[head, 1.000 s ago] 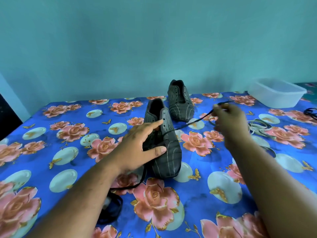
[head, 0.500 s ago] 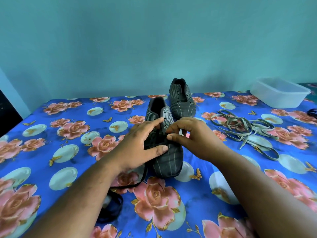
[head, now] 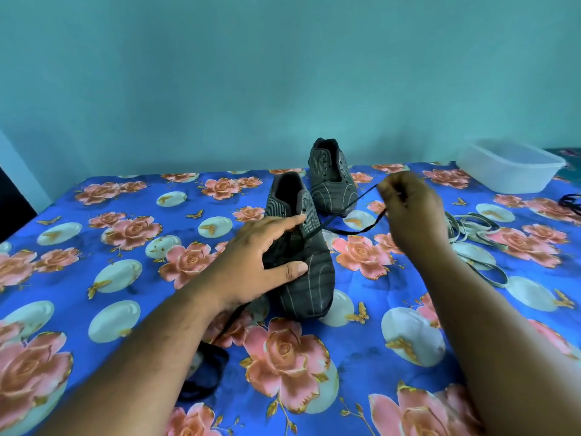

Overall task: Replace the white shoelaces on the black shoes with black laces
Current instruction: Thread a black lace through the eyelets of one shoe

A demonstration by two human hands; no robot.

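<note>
Two dark striped shoes stand on the floral cloth. My left hand (head: 261, 256) rests on the near shoe (head: 306, 278), fingers straight across its eyelet area and thumb on the toe. My right hand (head: 408, 212) is raised to the right of it and pinches a black lace (head: 349, 229) that runs from the near shoe's eyelets out to my fingers. The far shoe (head: 331, 180) stands behind with no lace that I can see. A pile of white laces (head: 471, 234) lies to the right, partly hidden by my right hand.
A translucent plastic tub (head: 509, 166) sits at the back right. A bundle of black lace (head: 204, 372) lies near the front beside my left forearm. More black cord (head: 570, 202) shows at the right edge. A teal wall stands behind the table.
My right hand has moved from the near shoe's eyelets up and to the right, drawing the black lace out with it. My left hand has stayed on the near shoe.
</note>
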